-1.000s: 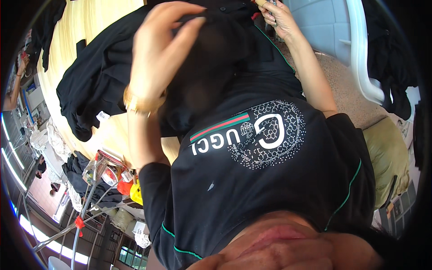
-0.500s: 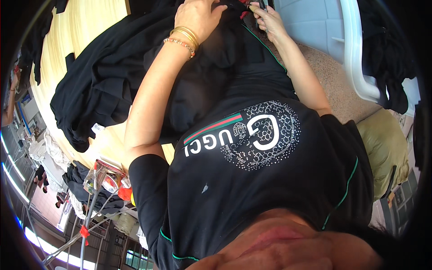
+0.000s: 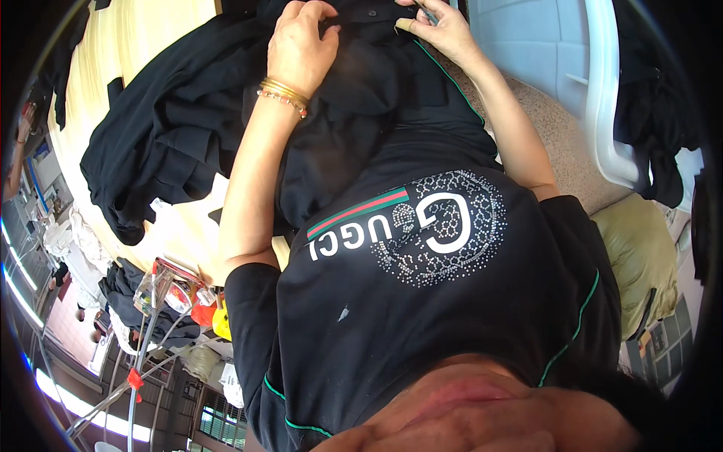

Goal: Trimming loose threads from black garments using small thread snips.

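Note:
A black garment [image 3: 173, 113] is heaped over the table and reaches toward my lap, with a small round button [image 3: 371, 13] near the top edge of the view. My left hand [image 3: 303, 47] is over the cloth, its fingers bent and the thumb apart from them, with nothing seen in it. Farther right, my right hand [image 3: 444, 34] grips a slim dark tool [image 3: 428, 13], mostly hidden by the fingers. A yellowish wrap covers one fingertip of that hand. Whether the tool touches the cloth, I cannot tell.
The pale wooden table [image 3: 113, 45] lies to the left. A light blue plastic bin [image 3: 527, 45] with a thick rim stands close by my right arm, dark cloth beyond it. At lower left are a metal stand [image 3: 139, 339] and a red-edged basket [image 3: 177, 275].
My left hand has come nearer and a little left. My right hand has drawn slightly nearer and left with its tool. The red thing beside the right hand no longer shows.

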